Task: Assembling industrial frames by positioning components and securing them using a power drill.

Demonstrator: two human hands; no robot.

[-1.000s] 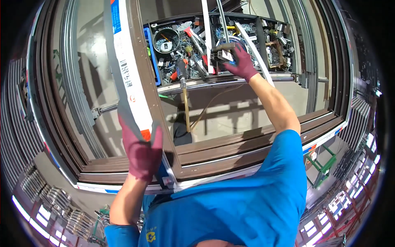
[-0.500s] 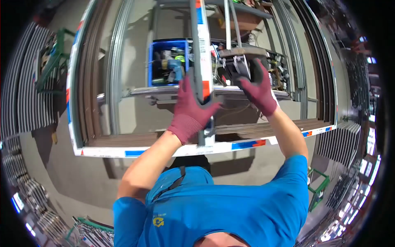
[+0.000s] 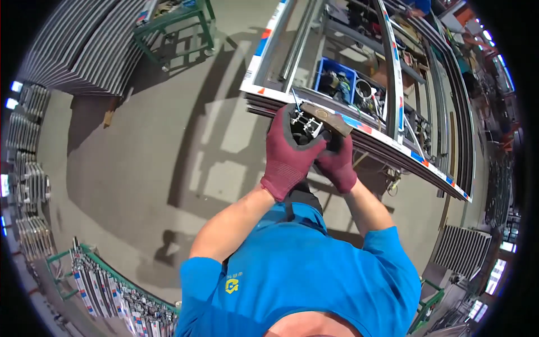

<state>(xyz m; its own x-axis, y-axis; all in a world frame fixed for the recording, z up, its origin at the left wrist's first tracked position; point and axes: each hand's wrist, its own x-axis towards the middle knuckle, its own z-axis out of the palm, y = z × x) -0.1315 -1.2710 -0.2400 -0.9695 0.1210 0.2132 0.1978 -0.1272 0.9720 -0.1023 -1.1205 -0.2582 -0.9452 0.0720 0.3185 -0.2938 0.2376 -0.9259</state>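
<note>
Close together at the near edge of the window-like frame [image 3: 387, 135], my two gloved hands hold a small tool-like device. It has a flat brown block [image 3: 325, 119] on its far side and silvery metal fittings [image 3: 306, 124] on the side toward me. My left hand [image 3: 285, 154], in a maroon glove with dark fingertips, curls around the left end and the fittings. Underneath the right part, my right hand [image 3: 339, 163] is closed, its fingers partly hidden by the device. The exact kind of device cannot be made out.
Several long profiles are stacked under the frame's near edge. Beyond it sits a blue bin [image 3: 337, 78] of tools. A green wheeled cart [image 3: 174, 28] stands at the upper left, near stacked grey panels [image 3: 84, 50]. A rack of profiles [image 3: 118, 297] is at the lower left.
My view and body have turned left, toward the frame's near left corner. My left hand has left the middle bar and joined my right hand on the device, now nearer my body.
</note>
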